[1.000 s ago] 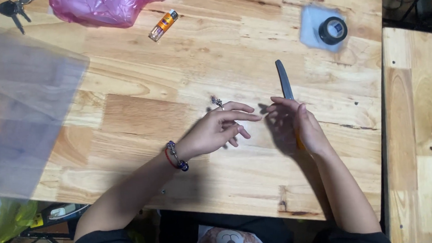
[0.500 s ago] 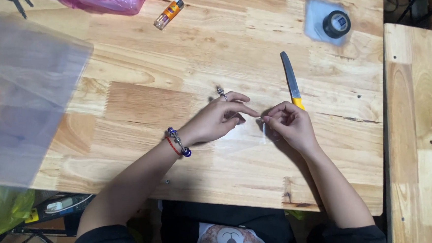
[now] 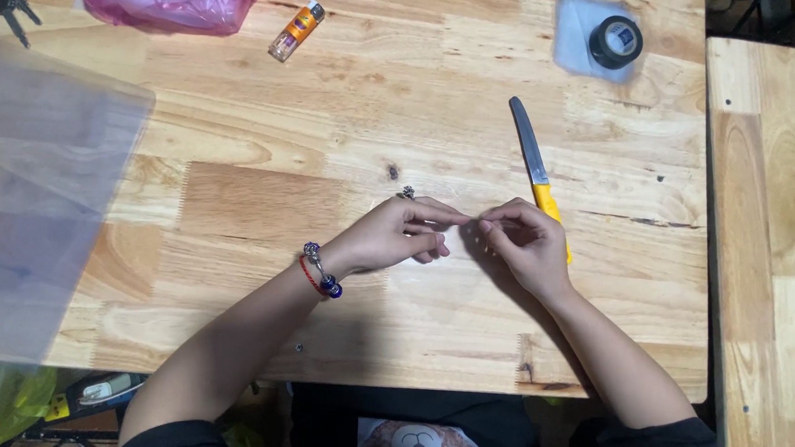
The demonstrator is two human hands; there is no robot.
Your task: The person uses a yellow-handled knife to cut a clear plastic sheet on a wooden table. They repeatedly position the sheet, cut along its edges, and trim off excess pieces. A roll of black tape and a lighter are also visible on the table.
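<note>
My left hand and my right hand meet fingertip to fingertip over the middle of the wooden table. Both pinch a small thin pale piece, almost wholly hidden by the fingers. A knife with a grey blade and yellow handle lies just behind my right hand, its handle partly under the knuckles. A small metal ring-like object rests on the wood right behind my left hand. A beaded bracelet with a red cord circles my left wrist.
A roll of black tape lies on a clear bag at the back right. An orange lighter and a pink plastic bag are at the back. A large clear plastic sheet covers the left. A second wooden table adjoins on the right.
My hands have drawn together until the fingertips touch. A pale strip that hung between them half a second ago is now tucked in the pinch.
</note>
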